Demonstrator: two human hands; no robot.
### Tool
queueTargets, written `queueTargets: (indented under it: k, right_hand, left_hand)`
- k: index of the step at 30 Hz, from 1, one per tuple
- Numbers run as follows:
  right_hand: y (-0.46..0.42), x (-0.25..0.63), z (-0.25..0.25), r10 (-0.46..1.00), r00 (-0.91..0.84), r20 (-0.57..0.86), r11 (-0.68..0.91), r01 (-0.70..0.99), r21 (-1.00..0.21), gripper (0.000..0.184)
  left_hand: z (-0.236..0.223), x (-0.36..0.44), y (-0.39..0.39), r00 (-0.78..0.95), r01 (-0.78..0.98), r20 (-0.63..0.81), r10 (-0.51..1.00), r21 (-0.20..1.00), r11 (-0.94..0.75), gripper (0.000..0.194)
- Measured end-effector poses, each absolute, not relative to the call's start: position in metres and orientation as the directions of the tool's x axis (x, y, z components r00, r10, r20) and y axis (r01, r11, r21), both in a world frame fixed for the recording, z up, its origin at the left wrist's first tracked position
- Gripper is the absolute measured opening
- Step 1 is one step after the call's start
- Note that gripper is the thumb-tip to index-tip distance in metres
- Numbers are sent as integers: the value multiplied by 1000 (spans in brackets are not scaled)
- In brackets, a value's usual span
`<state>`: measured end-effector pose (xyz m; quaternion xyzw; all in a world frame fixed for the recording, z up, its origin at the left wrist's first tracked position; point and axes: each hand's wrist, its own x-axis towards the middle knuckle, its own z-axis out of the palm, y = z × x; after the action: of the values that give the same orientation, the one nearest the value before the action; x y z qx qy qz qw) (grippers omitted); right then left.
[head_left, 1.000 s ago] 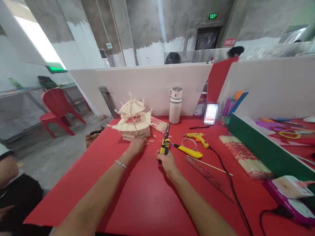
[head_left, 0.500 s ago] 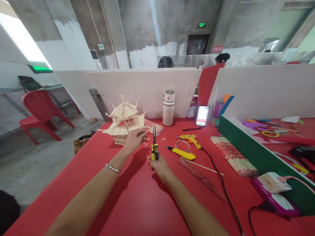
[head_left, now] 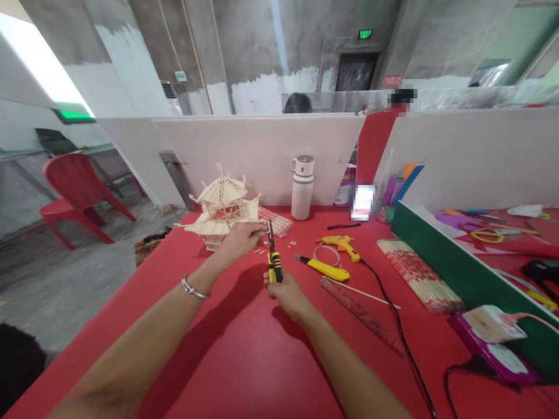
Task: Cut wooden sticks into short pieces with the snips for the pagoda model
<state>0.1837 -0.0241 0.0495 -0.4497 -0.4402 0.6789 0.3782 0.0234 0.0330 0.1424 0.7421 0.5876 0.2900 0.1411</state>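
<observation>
My right hand is wrapped round the yellow-and-black handles of a pair of pliers, whose narrow jaws point away from me. Left of the jaws, my left hand is closed in a pinch on a small thin wooden stick, mostly hidden by the fingers. The stick's end meets the plier tips. Just behind my left hand stands a model pavilion built from pale sticks, with a tiered roof. A few short stick offcuts lie on the red table near the pliers.
To the right lie a yellow utility knife, a yellow glue gun with a black cord, a ruler and a pack of sticks. A white bottle stands at the back. A green divider and power strip bound the right side.
My left hand has moved slightly right, bringing the stick to the plier jaws. The pliers have tilted a little to the left. The view has shifted slightly.
</observation>
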Motion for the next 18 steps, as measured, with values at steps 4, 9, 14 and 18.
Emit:
queueTargets:
  k: [4,9,14,18]
  right_hand:
    - [-27,183,49,907,-304,-290,-335,-105,-936,37]
    - [-30,181,50,905,-305,-297,-345,-115,-932,35]
    - [-32,181,53,895,-321,-309,-359,-111,-926,34]
    - [-32,182,50,899,-321,-298,-348,-110,-931,35]
  left_hand:
    - [150,24,30,219,859,282,934,398,-321,24]
    - [150,24,27,262,885,286,922,311,-347,25]
    - [145,22,27,287,895,305,908,253,-368,25]
    - [138,23,27,272,904,322,907,237,-355,27]
